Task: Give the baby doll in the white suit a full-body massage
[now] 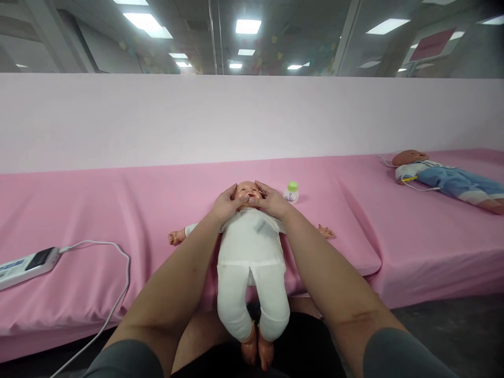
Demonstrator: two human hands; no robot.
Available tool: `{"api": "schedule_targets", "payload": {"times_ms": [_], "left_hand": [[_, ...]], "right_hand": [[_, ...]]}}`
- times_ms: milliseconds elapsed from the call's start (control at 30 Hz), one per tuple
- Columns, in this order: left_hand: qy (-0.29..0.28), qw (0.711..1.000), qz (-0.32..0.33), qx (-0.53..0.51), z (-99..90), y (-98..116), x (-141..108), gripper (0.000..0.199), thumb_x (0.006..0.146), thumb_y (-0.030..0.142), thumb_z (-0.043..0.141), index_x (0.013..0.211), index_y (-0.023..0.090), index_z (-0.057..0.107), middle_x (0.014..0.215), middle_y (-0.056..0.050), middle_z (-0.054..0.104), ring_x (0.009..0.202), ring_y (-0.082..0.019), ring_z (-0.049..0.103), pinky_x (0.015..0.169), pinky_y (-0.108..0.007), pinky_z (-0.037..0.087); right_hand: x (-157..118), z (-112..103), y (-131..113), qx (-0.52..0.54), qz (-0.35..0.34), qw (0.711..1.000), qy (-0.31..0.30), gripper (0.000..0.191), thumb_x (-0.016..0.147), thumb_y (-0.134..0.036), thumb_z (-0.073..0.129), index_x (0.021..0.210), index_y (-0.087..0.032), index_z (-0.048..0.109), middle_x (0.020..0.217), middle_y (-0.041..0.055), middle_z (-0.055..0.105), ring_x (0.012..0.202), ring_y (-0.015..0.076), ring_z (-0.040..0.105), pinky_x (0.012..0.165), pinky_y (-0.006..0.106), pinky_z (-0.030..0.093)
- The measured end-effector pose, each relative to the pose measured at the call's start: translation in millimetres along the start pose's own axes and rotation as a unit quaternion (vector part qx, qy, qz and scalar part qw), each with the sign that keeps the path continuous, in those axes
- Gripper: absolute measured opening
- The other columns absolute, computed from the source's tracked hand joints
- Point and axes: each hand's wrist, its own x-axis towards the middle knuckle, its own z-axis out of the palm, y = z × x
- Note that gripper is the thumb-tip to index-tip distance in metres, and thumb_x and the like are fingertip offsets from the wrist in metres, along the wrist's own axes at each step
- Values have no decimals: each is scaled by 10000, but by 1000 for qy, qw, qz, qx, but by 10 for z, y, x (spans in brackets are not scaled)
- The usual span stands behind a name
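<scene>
A baby doll (251, 241) in a white cloth suit lies on its back, its legs hanging over the edge toward my lap. My left hand (229, 203) cups one side of the doll's head (248, 190), fingers along the temple and thumb by the mouth and chin. On the other side, my right hand (272, 200) mirrors it, thumb near the chin. Both palms rest against the cheeks. The doll's arms stretch out sideways beneath my forearms. Just beyond my right hand stands a small white bottle (291, 193) with a green cap.
A pink sheet (157, 194) covers the long padded surface. At the left lies a white handheld device (29, 266) with a screen and a cable (128, 262). Another doll (444, 181) in blue and white, with thin tubes, lies at the far right. Behind runs a white wall (252, 121) below windows.
</scene>
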Motion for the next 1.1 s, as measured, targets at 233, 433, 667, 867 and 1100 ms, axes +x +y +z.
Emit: {"api": "schedule_targets", "payload": {"times_ms": [233, 433, 667, 867, 1100], "left_hand": [[3, 998, 10, 56, 29, 98, -61, 834, 823, 526, 803, 1534, 199, 514, 1517, -139, 586, 1372, -335, 572, 1138, -425, 459], [-28, 999, 7, 35, -62, -1, -28, 1052, 742, 502, 886, 1618, 203, 385, 1610, -144, 477, 1445, -329, 500, 1182, -429, 422], [-49, 999, 9, -1, -97, -61, 17, 1084, 731, 466, 907, 1626, 193, 360, 1624, -156, 452, 1465, -320, 480, 1210, -441, 396], [-41, 999, 3, -23, -109, -35, 6, 1008, 740, 456, 899, 1594, 201, 428, 1600, -159, 487, 1466, -333, 477, 1215, -462, 386], [-18, 993, -14, -113, -85, -43, 20, 742, 812, 474, 833, 1470, 225, 597, 1530, -137, 575, 1405, -321, 551, 1181, -460, 444]], "right_hand": [[1, -6, 18, -28, -8, 999, 12, 1085, 661, -460, 939, 1597, -262, 427, 1555, 102, 528, 1438, 328, 501, 1239, 477, 373], [-10, 31, 19, -58, 1, 998, 6, 1274, 605, -446, 972, 1655, -237, 280, 1566, 113, 513, 1415, 327, 523, 1230, 474, 388], [20, 5, 71, -29, -11, 999, 10, 1204, 611, -382, 965, 1632, -244, 343, 1560, 100, 522, 1431, 330, 508, 1240, 498, 373], [51, -28, 95, 21, -19, 1000, -11, 1086, 653, -372, 946, 1595, -246, 421, 1530, 88, 559, 1441, 306, 503, 1240, 493, 377], [112, -137, 173, 37, -2, 999, -29, 917, 730, -489, 907, 1532, -290, 511, 1517, 63, 575, 1451, 293, 495, 1241, 529, 365]]}}
